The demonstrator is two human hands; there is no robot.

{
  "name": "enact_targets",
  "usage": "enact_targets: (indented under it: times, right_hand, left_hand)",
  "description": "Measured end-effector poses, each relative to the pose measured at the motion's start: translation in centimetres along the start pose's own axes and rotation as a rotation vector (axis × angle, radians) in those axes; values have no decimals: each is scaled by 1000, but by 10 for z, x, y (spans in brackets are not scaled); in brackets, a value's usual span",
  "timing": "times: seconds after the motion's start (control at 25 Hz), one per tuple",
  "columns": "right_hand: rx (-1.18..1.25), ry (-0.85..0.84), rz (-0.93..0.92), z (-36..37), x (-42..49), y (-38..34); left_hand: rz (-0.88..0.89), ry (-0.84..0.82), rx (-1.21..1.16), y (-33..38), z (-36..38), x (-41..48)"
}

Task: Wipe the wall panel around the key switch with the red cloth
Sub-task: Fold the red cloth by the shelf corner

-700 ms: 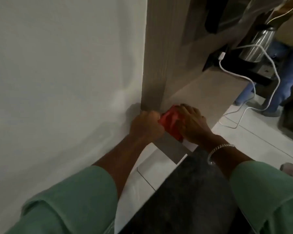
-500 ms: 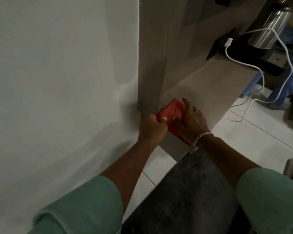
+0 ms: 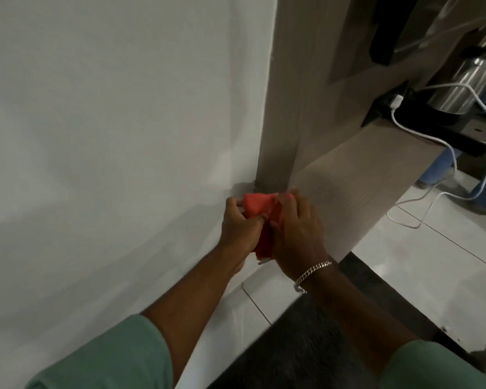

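Note:
The red cloth (image 3: 257, 210) is bunched between both hands at the near corner of a wooden shelf (image 3: 345, 189). My left hand (image 3: 240, 223) grips its left side with the fingers curled. On the right, my right hand (image 3: 295, 228), with a silver bracelet at the wrist, clasps the cloth from the other side. A strip of cloth hangs down between the hands. A white wall (image 3: 110, 136) fills the left of the view. No key switch shows anywhere.
An upright wooden panel (image 3: 286, 94) rises from the shelf corner. A steel kettle (image 3: 460, 82) and a white cable (image 3: 443, 141) with a plug sit at the shelf's far end. A dark rug (image 3: 306, 346) lies on the tiled floor. A person's blue trouser legs stand far right.
The cloth has come off the shelf top and both hands have gathered it between them at the shelf corner. The view has shifted slightly.

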State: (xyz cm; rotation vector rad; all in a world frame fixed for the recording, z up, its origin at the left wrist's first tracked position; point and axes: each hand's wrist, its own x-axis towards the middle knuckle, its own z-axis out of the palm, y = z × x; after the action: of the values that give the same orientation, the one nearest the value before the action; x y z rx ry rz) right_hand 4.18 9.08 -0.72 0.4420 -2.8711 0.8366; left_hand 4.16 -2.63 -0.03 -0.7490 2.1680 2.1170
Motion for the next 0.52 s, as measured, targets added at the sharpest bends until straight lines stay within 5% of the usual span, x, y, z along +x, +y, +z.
enact_targets:
  times: [0.12, 0.28, 0.52]
  right_hand:
    - [-59, 94, -362, -14, -11, -62]
    - [-103, 182, -479, -32, -23, -142]
    - [41, 337, -766, -65, -49, -274]
  left_hand:
    - [15, -119, -141, 37, -58, -31]
    - [-8, -235, -330, 86, -143, -85]
    - [273, -301, -172, 161, -262, -195]
